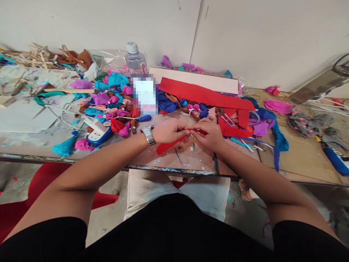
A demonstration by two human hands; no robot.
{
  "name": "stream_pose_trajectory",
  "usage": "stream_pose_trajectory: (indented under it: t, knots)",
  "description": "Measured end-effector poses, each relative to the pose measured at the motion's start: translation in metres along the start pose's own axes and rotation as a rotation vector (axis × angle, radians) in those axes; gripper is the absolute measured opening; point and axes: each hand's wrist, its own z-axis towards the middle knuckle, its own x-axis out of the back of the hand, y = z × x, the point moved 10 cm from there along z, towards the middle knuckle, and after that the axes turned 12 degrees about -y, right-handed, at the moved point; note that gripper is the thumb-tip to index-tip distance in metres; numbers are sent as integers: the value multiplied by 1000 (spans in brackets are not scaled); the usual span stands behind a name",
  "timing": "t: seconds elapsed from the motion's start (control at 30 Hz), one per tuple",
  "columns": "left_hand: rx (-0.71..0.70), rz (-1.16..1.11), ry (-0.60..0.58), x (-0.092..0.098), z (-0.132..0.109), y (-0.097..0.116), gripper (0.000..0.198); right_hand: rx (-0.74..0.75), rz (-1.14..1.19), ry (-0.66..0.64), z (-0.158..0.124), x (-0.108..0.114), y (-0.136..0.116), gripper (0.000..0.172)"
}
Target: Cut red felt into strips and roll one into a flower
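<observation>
Both my hands meet over the front of the table, pinching a strip of red fabric (167,146) between them. My left hand (172,131), with a metal watch (148,135) on its wrist, has its thumb and fingers closed on the strip. From there a length hangs down to the left. My right hand (208,134) grips the same strip from the other side, fingertips touching those of the left. What the fingertips cover is hidden. Behind the right hand lie a long red cloth (204,95) and a pair of small scissors (225,118).
Rolled fabric pieces in several colours (111,105) crowd the left, beside a blue-and-white power strip (100,136). A phone (145,95) leans before a water bottle (135,60). Green-handled pliers (50,96) lie far left. Flat cardboard (294,154) covers the right side.
</observation>
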Motion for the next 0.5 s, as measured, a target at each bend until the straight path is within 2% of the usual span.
stream_pose_trajectory:
  t: [0.13, 0.3, 0.5]
  knots:
    - [-11, -172, 1, -2, 2, -5, 32, 3, -39, 11, -1, 2, -1, 15]
    - [-24, -317, -48, -6, 4, -10, 32, 83, -97, 55, -1, 9, -13, 12]
    - [-18, -455, -81, -6, 4, -10, 36, 65, -110, 22, -1, 8, -10, 14]
